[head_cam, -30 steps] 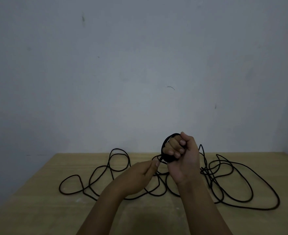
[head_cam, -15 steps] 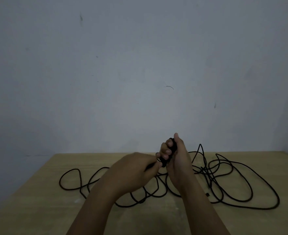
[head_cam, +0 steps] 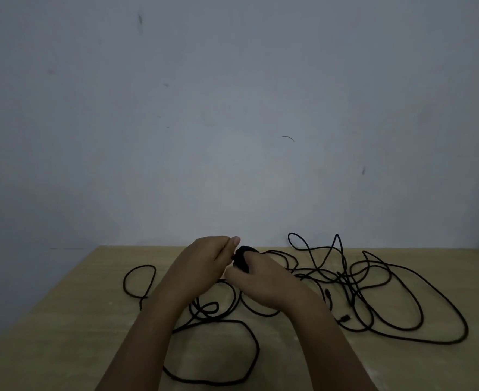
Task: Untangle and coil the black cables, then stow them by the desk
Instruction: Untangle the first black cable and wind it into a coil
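Note:
A small black coil of cable (head_cam: 241, 256) sits at the top of my right hand (head_cam: 263, 283), whose fingers are wrapped around it above the desk. My left hand (head_cam: 204, 262) is beside it on the left, fingers pinched on the black cable strand where it meets the coil. Long black cable (head_cam: 387, 292) lies in tangled loops on the wooden desk (head_cam: 63, 334), mostly at the right. One loose loop (head_cam: 253, 342) lies near the front under my forearms, another small loop (head_cam: 139, 280) at the left. A cable plug (head_cam: 345, 317) rests in the tangle.
A plain grey-blue wall (head_cam: 232, 122) rises right behind the desk's far edge. The desk's left edge runs diagonally at the lower left. Bare wood shows at the left front and far right of the desk.
Both hands have dropped lower toward the desk and turned; the coil has grown tighter in my right hand. The left-side loops have been drawn in, and a loose loop now lies near the front.

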